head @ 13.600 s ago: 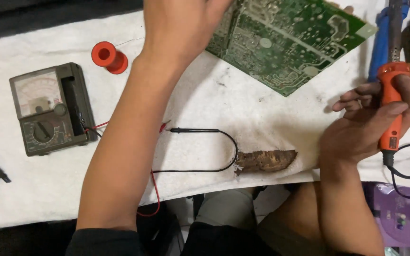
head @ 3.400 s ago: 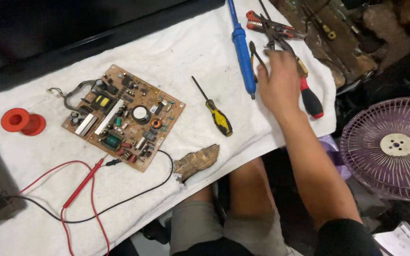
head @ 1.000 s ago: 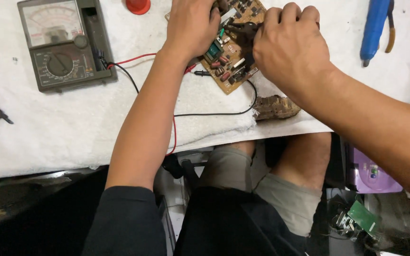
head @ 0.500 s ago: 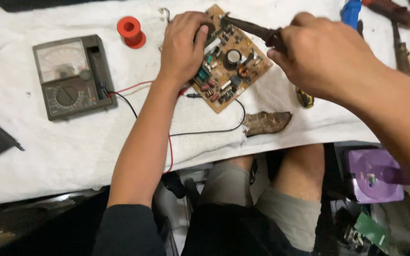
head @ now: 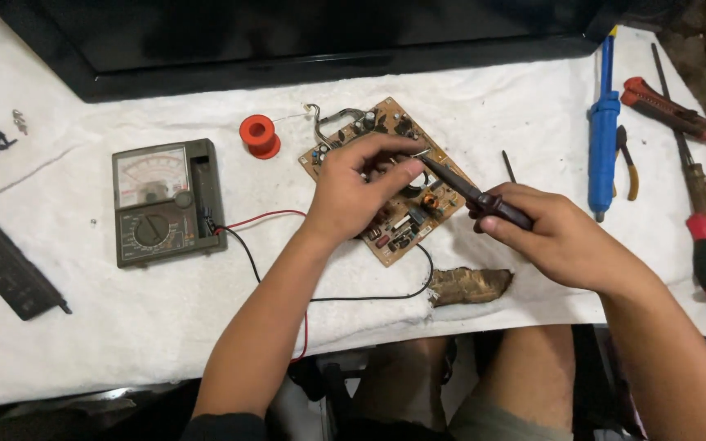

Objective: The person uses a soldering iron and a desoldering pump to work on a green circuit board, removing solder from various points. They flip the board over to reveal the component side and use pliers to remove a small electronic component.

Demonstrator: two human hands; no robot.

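Two hands were at work over one brown circuit board lying on the white cloth. The left hand was pressed down on the board, fingers curled over its near half. The right hand was closed in a pinch around dark pliers, whose tip was brought to the board just beside the left fingertips. Left of that hand an analog multimeter was set, its leads trailing under the wrist; a red solder spool lay just beyond. For a clean grip, the board would best be held flat and the tip kept steady.
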